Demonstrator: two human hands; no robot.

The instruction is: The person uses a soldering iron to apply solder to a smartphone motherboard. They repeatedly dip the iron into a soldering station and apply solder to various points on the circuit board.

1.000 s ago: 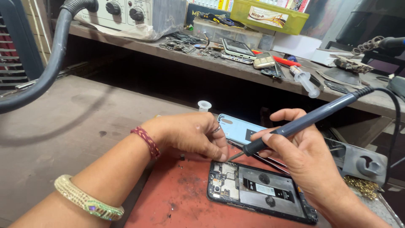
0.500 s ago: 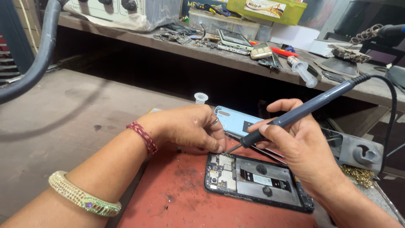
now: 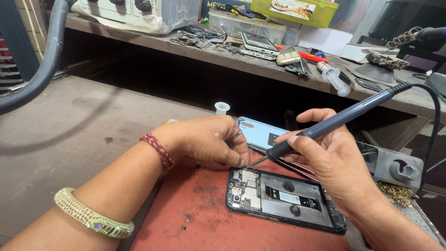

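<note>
An opened phone (image 3: 283, 200) lies back up on a red mat (image 3: 195, 218), its board and flex cable exposed. My right hand (image 3: 325, 158) grips a dark blue soldering iron (image 3: 344, 118) like a pen, tip down at the phone's top edge. My left hand (image 3: 209, 139), fingers curled, rests on the mat just above the phone's top left corner, close to the iron's tip; what it pinches is hidden. A light blue back cover (image 3: 260, 132) lies behind both hands.
A soldering iron stand (image 3: 399, 167) with brass wool (image 3: 395, 193) sits at the right. The back shelf (image 3: 260, 65) holds several phones, a syringe (image 3: 334, 79), tools and a green box (image 3: 297, 11). A thick grey hose (image 3: 42, 65) crosses the left side. A small white cap (image 3: 222, 108) stands on the bench.
The view has shifted slightly. Both hands stay at the phone's top edge, and the iron's tip has moved only a little.
</note>
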